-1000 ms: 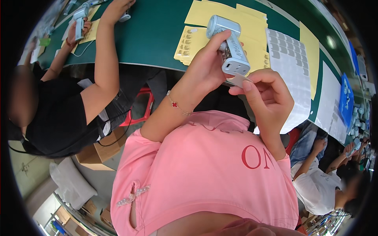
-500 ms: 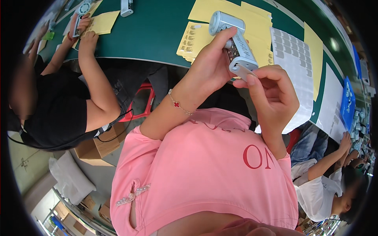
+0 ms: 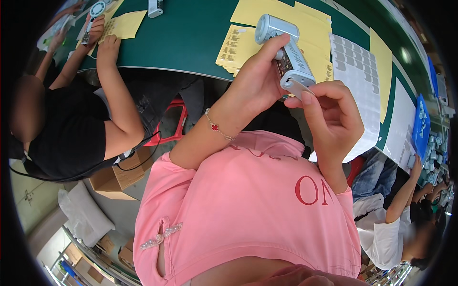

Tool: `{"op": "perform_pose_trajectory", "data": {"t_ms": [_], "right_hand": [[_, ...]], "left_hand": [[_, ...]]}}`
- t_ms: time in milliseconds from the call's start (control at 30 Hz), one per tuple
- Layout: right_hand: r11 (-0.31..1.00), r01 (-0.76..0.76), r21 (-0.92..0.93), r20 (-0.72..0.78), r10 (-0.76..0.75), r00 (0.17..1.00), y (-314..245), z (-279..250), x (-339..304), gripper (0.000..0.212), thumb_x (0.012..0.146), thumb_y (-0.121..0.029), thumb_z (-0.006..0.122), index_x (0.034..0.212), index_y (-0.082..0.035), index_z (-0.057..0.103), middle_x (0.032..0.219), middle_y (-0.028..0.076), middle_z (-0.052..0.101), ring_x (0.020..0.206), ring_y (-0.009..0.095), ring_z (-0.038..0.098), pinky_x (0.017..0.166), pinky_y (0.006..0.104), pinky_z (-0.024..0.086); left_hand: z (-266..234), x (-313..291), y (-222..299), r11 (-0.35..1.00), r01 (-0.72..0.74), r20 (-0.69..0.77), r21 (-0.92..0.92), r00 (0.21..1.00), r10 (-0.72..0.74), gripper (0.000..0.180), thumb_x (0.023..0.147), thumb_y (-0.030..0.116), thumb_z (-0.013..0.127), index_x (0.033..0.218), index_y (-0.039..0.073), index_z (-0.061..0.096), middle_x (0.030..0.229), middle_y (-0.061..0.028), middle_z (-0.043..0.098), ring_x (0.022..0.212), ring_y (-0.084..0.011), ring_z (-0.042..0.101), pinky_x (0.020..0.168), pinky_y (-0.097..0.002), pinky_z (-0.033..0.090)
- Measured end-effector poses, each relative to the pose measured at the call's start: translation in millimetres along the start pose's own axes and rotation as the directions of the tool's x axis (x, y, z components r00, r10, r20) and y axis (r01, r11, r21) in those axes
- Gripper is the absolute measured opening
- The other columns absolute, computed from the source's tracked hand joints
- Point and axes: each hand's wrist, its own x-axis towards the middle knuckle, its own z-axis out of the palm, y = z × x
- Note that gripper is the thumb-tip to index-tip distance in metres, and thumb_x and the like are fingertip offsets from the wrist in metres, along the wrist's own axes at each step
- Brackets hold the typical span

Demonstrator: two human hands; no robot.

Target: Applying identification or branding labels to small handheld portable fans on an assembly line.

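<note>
A light-blue handheld fan (image 3: 296, 59) with a cylindrical head is gripped in my left hand (image 3: 260, 74), its thumb lying along the neck by the head. The fan's flat bottom end tilts toward me. Between the thumb and fingers of my right hand (image 3: 336, 112) is a small translucent sticker (image 3: 297, 88) with rounded ends. One end of that sticker meets the fan's bottom rim; whether it is stuck down I cannot tell. The fingers behind the fan are partly hidden.
Yellow sticker sheets (image 3: 238, 47) and a white sheet of grey labels (image 3: 355, 59) lie on the green table (image 3: 191, 33). Another light-blue fan part (image 3: 155, 8) is at the far edge. A blue tray (image 3: 421, 125) stands right. Co-workers sit on both sides.
My hands, fan and sticker have shifted only slightly to the right. The co-worker on the right has raised an arm with a light-blue piece; the left co-worker's fan has moved a little.
</note>
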Motion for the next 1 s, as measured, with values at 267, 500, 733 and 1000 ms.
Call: {"op": "perform_pose_trajectory", "data": {"t_ms": [267,500,733,1000], "right_hand": [[1.0,-0.005,0.018,-0.001,0.005,1.0,0.2,0.4,-0.3,0.009,0.08,0.009,0.058,0.088,0.007,0.054,0.083,0.009,0.057,0.075,0.017,0.064,0.067,0.0225,0.054],[1.0,0.02,0.002,-0.001,-0.02,1.0,2.2,0.3,-0.4,0.009,0.079,0.009,0.058,0.087,0.007,0.053,0.083,0.01,0.058,0.075,0.016,0.064,0.067,0.0221,0.053],[1.0,0.014,0.013,0.007,-0.014,1.0,1.8,0.8,0.5,0.009,0.079,0.009,0.059,0.086,0.006,0.053,0.083,0.009,0.058,0.075,0.015,0.064,0.067,0.0223,0.054],[0.998,-0.058,0.019,-0.009,0.059,0.998,-1.8,0.3,2.2,0.008,0.079,0.007,0.06,0.084,0.005,0.053,0.08,0.009,0.06,0.073,0.014,0.064,0.066,0.0221,0.054]], "left_hand": [[-1.4,-0.6,-1.7,1.0,-0.004,0.012,-0.001,1.0,0.004,0.042,0.087,0.033,0.054,0.116,0.004,0.045,0.102,-0.0106,0.056,0.091,-0.0197,0.057,0.07,-0.0334,0.05],[-1.3,-1.4,-2.9,0.999,0.005,0.023,-0.035,1.0,-0.004,0.042,0.087,0.033,0.054,0.115,0.004,0.046,0.101,-0.0105,0.055,0.09,-0.0198,0.057,0.07,-0.0332,0.05],[1.0,-2.0,-2.8,1.0,-0.008,-0.006,-0.031,1.0,0.007,0.043,0.086,0.033,0.054,0.116,0.003,0.045,0.1,-0.0105,0.055,0.09,-0.0195,0.057,0.07,-0.0336,0.05],[3.1,-4.6,-1.8,1.0,-0.021,0.014,-0.015,1.0,0.021,0.045,0.086,0.034,0.055,0.117,0.004,0.044,0.103,-0.01,0.054,0.092,-0.0187,0.056,0.068,-0.0328,0.05]]}}
